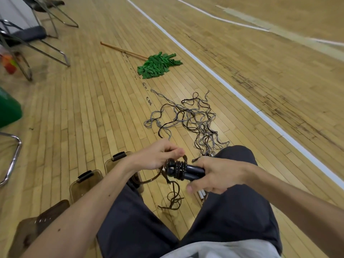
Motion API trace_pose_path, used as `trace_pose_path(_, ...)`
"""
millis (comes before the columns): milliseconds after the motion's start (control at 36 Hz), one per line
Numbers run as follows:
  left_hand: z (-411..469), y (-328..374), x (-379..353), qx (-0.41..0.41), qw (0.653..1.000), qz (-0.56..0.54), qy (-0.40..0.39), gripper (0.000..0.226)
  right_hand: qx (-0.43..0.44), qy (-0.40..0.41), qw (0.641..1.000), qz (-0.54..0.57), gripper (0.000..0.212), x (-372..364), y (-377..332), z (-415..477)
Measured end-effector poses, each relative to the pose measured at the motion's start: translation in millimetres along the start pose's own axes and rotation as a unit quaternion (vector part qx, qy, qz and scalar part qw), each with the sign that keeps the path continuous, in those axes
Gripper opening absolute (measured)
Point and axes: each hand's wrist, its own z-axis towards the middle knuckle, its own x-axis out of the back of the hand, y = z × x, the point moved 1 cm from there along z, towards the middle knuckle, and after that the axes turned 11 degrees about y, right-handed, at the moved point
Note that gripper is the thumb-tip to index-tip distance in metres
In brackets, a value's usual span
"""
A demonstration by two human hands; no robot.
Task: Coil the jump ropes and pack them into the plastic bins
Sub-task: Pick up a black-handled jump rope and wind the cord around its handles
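My right hand [217, 173] grips the black handles [193, 171] of a dark jump rope, held level between my knees. Several turns of its cord [177, 169] are wound around the handles. My left hand [158, 155] pinches the cord just above the wound part. The loose tail [173, 199] of the cord hangs down and lies looped on the floor. A tangle of grey and black jump ropes [191, 118] is spread on the floor ahead. Smoky clear plastic bins [87, 185] stand in a row to my left, partly hidden by my left arm.
A green mop [158, 65] with a wooden handle lies on the gym floor further ahead. Folding chairs [37, 40] stand at the far left, with a green container [9, 110] nearby. White handles [202, 194] lie under my right hand. A white court line [242, 97] runs diagonally.
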Motion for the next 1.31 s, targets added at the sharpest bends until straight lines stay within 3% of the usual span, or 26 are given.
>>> trace_pose_path(56, -1.8, -1.7, -4.8, 0.006, 1.000, -0.016, 0.016, 0.063, 0.011, 0.005, 0.999, 0.034, 0.036, 1.8, -1.1, -0.2)
trace_pose_path(139, -3.9, -8.9, -10.3, 0.041, 0.997, -0.052, 0.032, 0.025, 0.019, 0.011, 0.997, 0.075, 0.033, 2.1, -0.1, 0.5)
trace_pose_path(222, -7.3, -11.8, -17.8, 0.109, 0.990, -0.089, 0.034, 0.015, 0.034, 0.019, 0.994, 0.105, 0.030, 2.2, 1.9, 2.9)
trace_pose_path(361, -7.5, -9.3, -34.0, 0.143, 0.982, -0.125, 0.024, 0.035, 0.049, 0.061, 0.985, 0.155, 0.025, 9.4, 6.7, 10.1)
trace_pose_path(583, -13.7, -9.6, -53.6, 0.104, 0.990, -0.084, -0.035, 0.014, 0.022, 0.135, 0.975, 0.174, 0.027, 18.2, 20.9, 21.3)
trace_pose_path(806, -23.6, -19.3, -50.2, 0.162, 0.977, -0.138, -0.012, 0.017, -0.011, 0.172, 0.975, 0.141, 0.025, 30.2, 39.4, 28.1)
trace_pose_path(1000, -27.3, -14.6, -46.9, 0.168, 0.980, -0.108, 0.010, 0.017, -0.045, 0.211, 0.971, 0.103, 0.019, 33.8, 54.5, 38.7)
trace_pose_path(1194, -28.0, 3.2, -51.1, 0.110, 0.990, 0.088, -0.002, 0.020, -0.075, 0.203, 0.975, 0.048, 0.015, 24.4, 61.1, 48.8)
trace_pose_path(1306, -23.8, 18.0, -39.3, 0.063, 0.967, 0.246, -0.021, 0.029, -0.090, 0.161, 0.983, -0.004, 0.014, 14.5, 56.9, 52.6)
